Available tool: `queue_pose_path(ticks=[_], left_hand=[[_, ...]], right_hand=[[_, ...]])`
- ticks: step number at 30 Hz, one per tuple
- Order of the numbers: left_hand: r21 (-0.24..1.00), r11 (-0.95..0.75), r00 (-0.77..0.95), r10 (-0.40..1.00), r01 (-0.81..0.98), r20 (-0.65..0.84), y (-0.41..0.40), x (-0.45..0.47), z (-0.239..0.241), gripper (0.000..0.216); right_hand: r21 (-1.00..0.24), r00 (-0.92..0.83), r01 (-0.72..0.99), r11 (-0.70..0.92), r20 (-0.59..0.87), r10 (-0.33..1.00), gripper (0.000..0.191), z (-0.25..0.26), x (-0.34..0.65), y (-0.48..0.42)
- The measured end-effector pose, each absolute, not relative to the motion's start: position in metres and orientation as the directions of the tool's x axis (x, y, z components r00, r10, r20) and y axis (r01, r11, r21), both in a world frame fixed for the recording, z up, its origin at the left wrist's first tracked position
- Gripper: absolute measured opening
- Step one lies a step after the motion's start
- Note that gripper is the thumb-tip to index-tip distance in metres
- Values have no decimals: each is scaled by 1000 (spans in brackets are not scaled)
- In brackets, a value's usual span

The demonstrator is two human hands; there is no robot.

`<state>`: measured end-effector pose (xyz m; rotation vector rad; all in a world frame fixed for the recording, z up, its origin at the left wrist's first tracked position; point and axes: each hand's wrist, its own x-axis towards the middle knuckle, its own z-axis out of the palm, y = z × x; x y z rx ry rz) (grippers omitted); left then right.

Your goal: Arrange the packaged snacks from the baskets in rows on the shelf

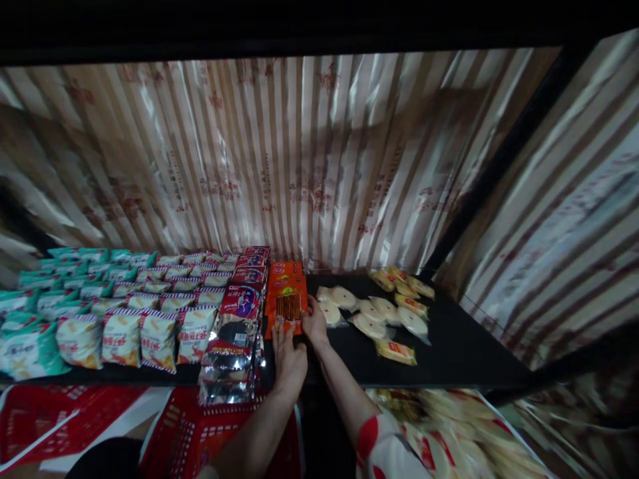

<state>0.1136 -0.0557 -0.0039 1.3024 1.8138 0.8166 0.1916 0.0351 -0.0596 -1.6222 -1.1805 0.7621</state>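
Observation:
An orange snack packet with a window showing brown strips lies at the front of a row of similar orange packets on the black shelf. My left hand grips its near edge, fingers on top. From the right side, my right hand pinches the packet's edge, with the thumb side partly hidden. Just left of it, dark red and silver packets stand in an overlapping row. Round white flat packs lie to the right of my right hand.
White-and-red snack bags and teal bags fill the shelf's left side. Yellow packets lie on the black shelf at right. Red baskets and a box of pale packs sit below. A striped sheet hangs behind.

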Motion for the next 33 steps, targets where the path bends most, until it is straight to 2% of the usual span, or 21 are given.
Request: queue_pose_path(ticks=[6, 14, 21, 28, 33], left_hand=[[845, 302, -195, 952, 442, -238, -38, 118, -13, 52], [873, 309, -220, 945, 378, -240, -24, 122, -25, 51], [858, 331, -241, 937, 392, -252, -18, 123, -37, 49], [820, 323, -237, 943, 472, -235, -14, 123, -45, 47], [829, 282, -231, 954, 482, -190, -14, 123, -47, 46]], right_hand=[[-803, 332, 587, -106, 120, 935, 40, -57, 191, 52], [-750, 277, 658, -64, 162, 947, 37, -59, 193, 67], [-698, 261, 714, -57, 189, 947, 39, -62, 193, 72], [-635, 241, 770, -64, 197, 950, 33, -63, 192, 66], [-529, 229, 843, -97, 191, 954, 28, -53, 188, 54]])
